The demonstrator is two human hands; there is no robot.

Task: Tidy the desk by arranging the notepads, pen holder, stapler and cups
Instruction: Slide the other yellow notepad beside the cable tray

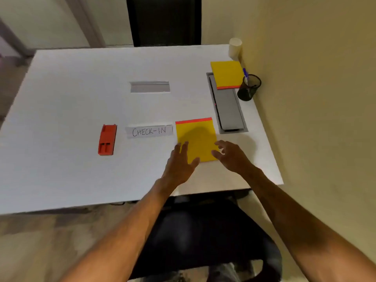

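Observation:
A yellow notepad point(196, 137) with an orange top strip lies flat on the white desk point(81, 98), right of a "CHECK-IN" label point(149, 131). My left hand point(181, 162) hovers over its lower left corner, fingers apart. My right hand point(230, 154) hovers at its lower right corner, fingers spread and curled, holding nothing. A second yellow notepad point(226, 74) rests at the back right, partly over a grey cable tray point(227, 106). A black mesh pen holder point(249, 87) with a blue pen stands by the wall. An orange stapler point(107, 142) lies to the left. A white cup point(235, 47) stands in the far right corner.
A grey slot point(150, 86) is set in the desk's middle. The beige wall point(315, 98) runs along the desk's right edge. A dark chair point(203, 241) is below me at the near edge, and another dark shape point(162, 21) stands beyond the far edge.

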